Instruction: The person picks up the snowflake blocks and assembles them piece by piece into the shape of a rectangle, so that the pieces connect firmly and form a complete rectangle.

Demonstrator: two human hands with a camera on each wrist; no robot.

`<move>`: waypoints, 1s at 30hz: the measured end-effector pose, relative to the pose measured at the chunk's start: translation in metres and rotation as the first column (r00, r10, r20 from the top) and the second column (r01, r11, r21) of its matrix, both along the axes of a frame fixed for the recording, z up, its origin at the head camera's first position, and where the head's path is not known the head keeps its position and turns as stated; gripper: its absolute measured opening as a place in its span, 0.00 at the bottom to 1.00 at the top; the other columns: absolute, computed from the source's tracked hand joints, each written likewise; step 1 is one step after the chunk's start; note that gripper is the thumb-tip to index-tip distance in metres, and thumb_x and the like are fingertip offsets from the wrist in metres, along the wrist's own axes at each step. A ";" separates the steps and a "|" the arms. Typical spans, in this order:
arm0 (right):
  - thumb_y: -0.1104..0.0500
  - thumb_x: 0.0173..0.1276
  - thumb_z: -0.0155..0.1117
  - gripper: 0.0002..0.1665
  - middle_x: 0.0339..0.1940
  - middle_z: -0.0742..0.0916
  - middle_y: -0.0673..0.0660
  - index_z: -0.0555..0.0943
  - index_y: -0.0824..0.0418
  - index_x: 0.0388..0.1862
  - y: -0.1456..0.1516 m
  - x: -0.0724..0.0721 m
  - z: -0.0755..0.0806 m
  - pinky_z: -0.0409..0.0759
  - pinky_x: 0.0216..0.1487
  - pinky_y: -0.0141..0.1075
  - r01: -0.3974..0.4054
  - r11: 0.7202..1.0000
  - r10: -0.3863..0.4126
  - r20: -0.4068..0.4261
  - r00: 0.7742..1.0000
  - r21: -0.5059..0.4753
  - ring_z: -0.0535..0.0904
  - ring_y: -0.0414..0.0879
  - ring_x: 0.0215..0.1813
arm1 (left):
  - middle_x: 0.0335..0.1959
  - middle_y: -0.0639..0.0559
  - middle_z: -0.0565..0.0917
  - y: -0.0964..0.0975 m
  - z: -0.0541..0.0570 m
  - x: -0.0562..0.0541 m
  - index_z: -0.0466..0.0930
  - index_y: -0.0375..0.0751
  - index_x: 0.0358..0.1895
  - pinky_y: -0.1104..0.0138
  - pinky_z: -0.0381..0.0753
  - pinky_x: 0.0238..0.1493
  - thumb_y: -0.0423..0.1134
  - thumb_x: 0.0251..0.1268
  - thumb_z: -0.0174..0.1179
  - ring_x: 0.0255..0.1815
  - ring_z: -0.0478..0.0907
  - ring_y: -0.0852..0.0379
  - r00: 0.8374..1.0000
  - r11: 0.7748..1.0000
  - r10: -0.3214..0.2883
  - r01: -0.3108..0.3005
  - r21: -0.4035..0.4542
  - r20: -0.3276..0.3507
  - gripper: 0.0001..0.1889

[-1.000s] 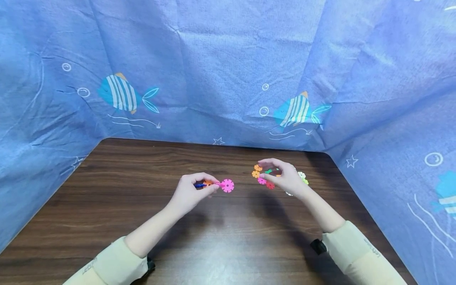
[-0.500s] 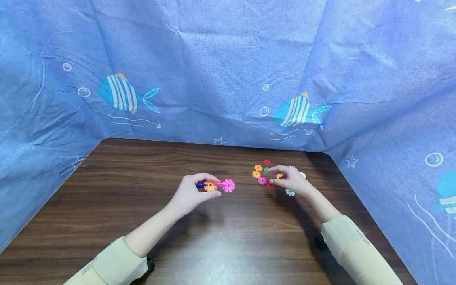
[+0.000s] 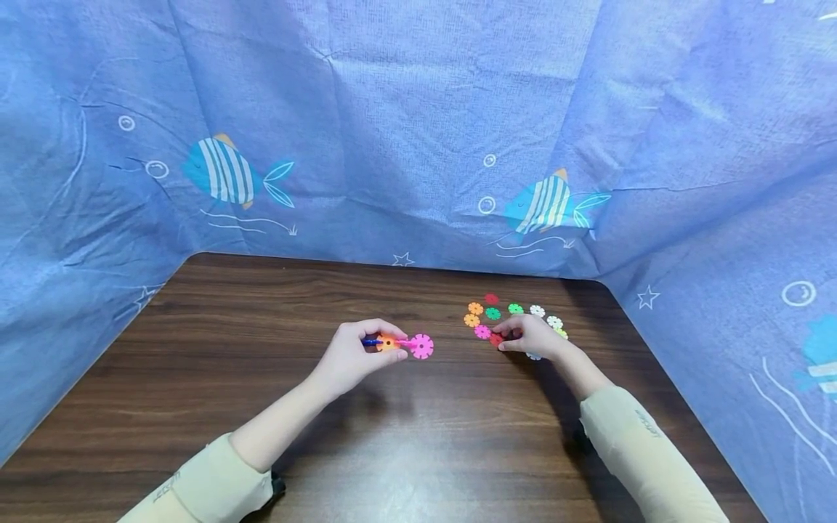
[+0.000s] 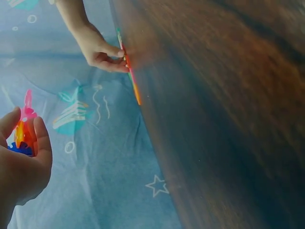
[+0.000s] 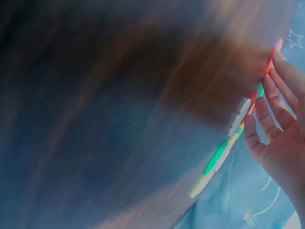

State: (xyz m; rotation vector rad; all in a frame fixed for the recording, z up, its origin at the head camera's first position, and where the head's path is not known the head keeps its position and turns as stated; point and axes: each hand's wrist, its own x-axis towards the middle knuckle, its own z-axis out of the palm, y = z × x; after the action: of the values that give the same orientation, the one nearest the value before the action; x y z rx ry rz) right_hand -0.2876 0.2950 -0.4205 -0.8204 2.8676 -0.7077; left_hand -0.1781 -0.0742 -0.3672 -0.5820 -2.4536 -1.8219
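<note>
Chain of linked discs [image 3: 388,343] is gripped between thumb and fingers of the left hand [image 3: 349,356], held above the table [image 3: 405,428]. Long axis is laid left to right, near level in head view; blue end [image 3: 370,341] is turned toward the palm, pink end [image 3: 421,346] toward the right hand [image 3: 532,338]. Red disc [image 3: 496,340] is reached by right fingertips; whether pinched cannot be told.

Wears cream sleeves [image 3: 680,485] with broad pale-green cuffs [image 3: 219,473], small dark lettering [image 3: 647,423] near each and a black piece [image 3: 277,487] under the left one; leaves both hands [image 3: 348,357] bare.
</note>
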 end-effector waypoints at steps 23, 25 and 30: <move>0.61 0.53 0.73 0.14 0.28 0.79 0.55 0.78 0.64 0.32 -0.010 -0.008 0.006 0.70 0.35 0.34 0.071 0.996 -0.080 0.163 0.983 0.058 0.71 0.43 0.32 | 0.35 0.55 0.86 -0.003 -0.002 0.000 0.86 0.50 0.37 0.69 0.78 0.30 0.38 0.46 0.74 0.30 0.78 0.58 0.998 0.999 0.025 -0.023 0.035 -0.058 0.12; 0.61 0.53 0.73 0.14 0.28 0.78 0.54 0.76 0.64 0.32 -0.010 -0.008 0.008 0.68 0.34 0.34 0.085 0.994 -0.098 0.207 0.973 0.068 0.69 0.43 0.32 | 0.36 0.55 0.86 -0.003 -0.002 0.000 0.86 0.51 0.38 0.69 0.79 0.31 0.38 0.46 0.74 0.31 0.79 0.58 0.998 0.999 0.015 -0.013 0.034 -0.059 0.13; 0.62 0.52 0.73 0.16 0.26 0.77 0.52 0.73 0.63 0.32 -0.014 -0.007 0.011 0.68 0.33 0.34 0.085 0.994 -0.097 0.219 0.971 0.064 0.70 0.42 0.30 | 0.36 0.57 0.86 -0.005 -0.003 -0.002 0.85 0.53 0.39 0.69 0.79 0.33 0.37 0.46 0.74 0.33 0.79 0.58 0.998 1.000 0.007 -0.005 0.023 -0.063 0.14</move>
State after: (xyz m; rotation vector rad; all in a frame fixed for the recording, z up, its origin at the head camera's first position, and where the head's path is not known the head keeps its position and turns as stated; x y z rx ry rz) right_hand -0.2945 0.2813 -0.4095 -0.5652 2.7230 -0.6805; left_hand -0.1805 -0.0789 -0.3702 -0.6196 -2.3895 -1.7977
